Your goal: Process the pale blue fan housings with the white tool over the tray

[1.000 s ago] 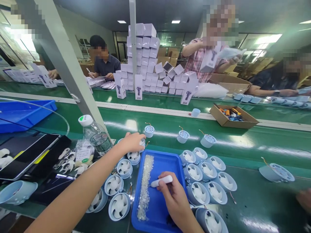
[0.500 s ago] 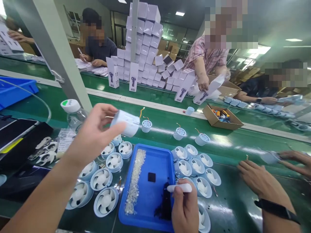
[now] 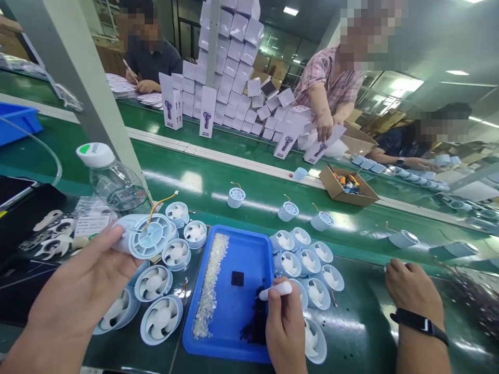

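Note:
My left hand grips a light-blue fan housing, its spoked back turned toward me and an orange wire sticking up from it. Between the fingers of my right hand is a white pen-like tool, its tip over a heap of small black pieces. That heap lies at the right side of a blue tray. Clear whitish bits line the tray's left side, and a dark square sits in its middle. Fan housings with white blades stand left and right of the tray.
A water bottle stands behind my left hand. Several housings sit on the green belt, near a carton of parts. A co-worker's hand rests at right. White boxes are stacked across the belt.
My left hand has come down and left, turning the fan housing so its spoked back shows. My right hand still holds the white tool over the black pieces. More housings show at right.

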